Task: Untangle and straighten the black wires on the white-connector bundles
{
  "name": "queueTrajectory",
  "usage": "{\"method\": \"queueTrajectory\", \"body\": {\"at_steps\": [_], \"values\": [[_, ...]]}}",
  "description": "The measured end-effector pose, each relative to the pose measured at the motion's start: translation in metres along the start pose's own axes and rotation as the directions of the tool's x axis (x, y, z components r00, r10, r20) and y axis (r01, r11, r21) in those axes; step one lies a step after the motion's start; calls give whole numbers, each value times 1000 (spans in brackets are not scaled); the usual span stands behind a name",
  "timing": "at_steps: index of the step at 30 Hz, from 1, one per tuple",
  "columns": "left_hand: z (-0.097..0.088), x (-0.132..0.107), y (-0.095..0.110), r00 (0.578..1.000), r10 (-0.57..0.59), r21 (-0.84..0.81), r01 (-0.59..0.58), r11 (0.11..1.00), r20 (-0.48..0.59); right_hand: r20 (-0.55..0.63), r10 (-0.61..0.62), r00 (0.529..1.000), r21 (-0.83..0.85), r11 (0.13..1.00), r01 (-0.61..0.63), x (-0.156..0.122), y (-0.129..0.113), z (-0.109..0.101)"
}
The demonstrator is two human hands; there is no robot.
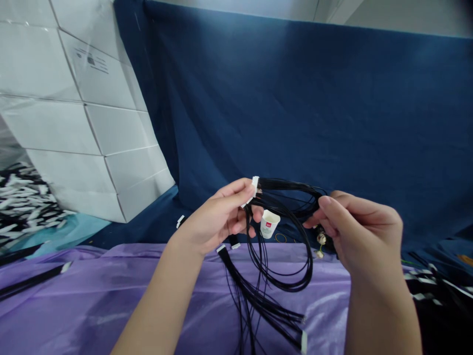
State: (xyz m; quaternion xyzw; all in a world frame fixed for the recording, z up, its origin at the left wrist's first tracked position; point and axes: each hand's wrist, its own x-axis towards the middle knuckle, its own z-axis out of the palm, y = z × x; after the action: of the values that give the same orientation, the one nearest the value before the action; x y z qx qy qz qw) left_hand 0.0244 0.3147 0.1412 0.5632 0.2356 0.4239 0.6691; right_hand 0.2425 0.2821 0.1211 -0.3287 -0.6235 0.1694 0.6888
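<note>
Between my two hands hangs a looped black wire harness [308, 276] with white connectors. My left hand [225, 214] pinches it at a white connector [254, 186], thumb on top. My right hand [354, 227] is closed on the far bend of the wires, thumb against fingers; the exact grip point is partly hidden. Below them another black wire bundle [254, 296] lies on the purple sheet, a white connector [304, 341] at its lower end. Just behind the loop stands a white paper cup [269, 224] with a red label.
White boxes [121, 128] are stacked at the left beside a pile of black-and-white cable pieces [29, 197]. A purple sheet [140, 291] covers the work surface, and a blue cloth [314, 98] hangs behind. More dark cables [436, 296] lie at the right.
</note>
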Motion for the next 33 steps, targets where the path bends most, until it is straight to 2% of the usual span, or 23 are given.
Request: {"method": "queueTrajectory", "body": {"at_steps": [7,14,20,24,28,33], "values": [[0,-1,1,1000,12,7,-12,1000,-4,13,26,1000,-55,998,-25,-1,-1,2],[2,3,-3,997,50,96,-45,994,-54,-159,215,964,-159,958,-240,-2,-1,10],[3,6,-5,985,144,188,-125,974,-90,18,317,948,-43,948,-316,-2,-5,9],[2,6,-5,986,139,188,-121,975,-87,-9,265,964,-186,947,-262,-1,-5,8],[2,5,-5,990,117,187,-101,977,-78,-43,152,987,-346,925,-157,-3,-8,13],[7,5,-6,996,83,193,-76,978,-28,46,20,999,-367,930,-1,-5,-9,23]]}}
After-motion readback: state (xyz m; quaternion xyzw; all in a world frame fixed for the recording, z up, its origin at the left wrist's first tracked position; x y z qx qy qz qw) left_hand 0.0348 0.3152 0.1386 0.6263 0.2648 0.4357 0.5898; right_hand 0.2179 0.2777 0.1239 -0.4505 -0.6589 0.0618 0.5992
